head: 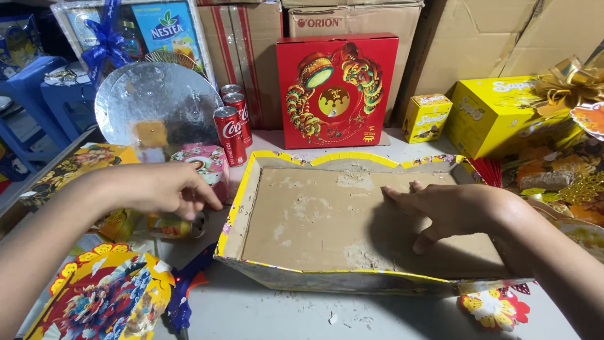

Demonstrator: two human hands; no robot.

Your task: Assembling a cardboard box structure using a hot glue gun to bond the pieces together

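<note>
My right hand point(450, 211) lies flat and open, palm down, on the bare cardboard floor of the yellow-edged tray point(251, 182) in front of me. My left hand point(165, 189), fingers curled and gripping nothing, reaches over a yellow can point(176, 225) lying just left of the tray.

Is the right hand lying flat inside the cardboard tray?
Yes, the right hand lies palm down on the bare brown floor of the cardboard tray, inside its yellow-edged walls.
</note>
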